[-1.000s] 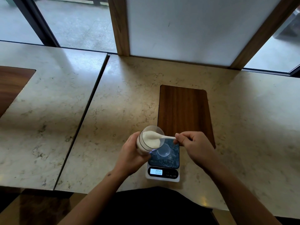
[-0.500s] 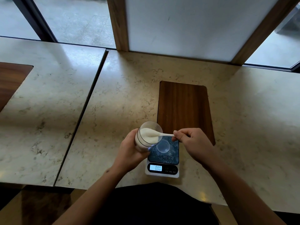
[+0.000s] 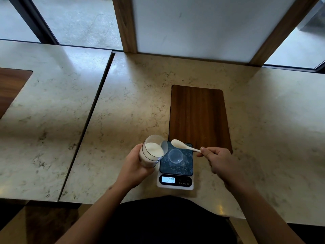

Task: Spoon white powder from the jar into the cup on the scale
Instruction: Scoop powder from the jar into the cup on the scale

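Head view: left hand (image 3: 135,166) wrapped closed around the tilted jar (image 3: 152,150) of white powder, left of the scale (image 3: 175,166). Right hand (image 3: 223,164) pinches the loaded spoon (image 3: 182,146) above the clear cup (image 3: 175,155) on the scale. Display (image 3: 168,179) reads 000.

Left hand (image 3: 134,166), right hand (image 3: 222,163) — both clenched

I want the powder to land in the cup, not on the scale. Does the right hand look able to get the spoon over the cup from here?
Probably yes. The right hand holds the spoon just beyond the cup, and nothing lies between; the tilted jar stays left.
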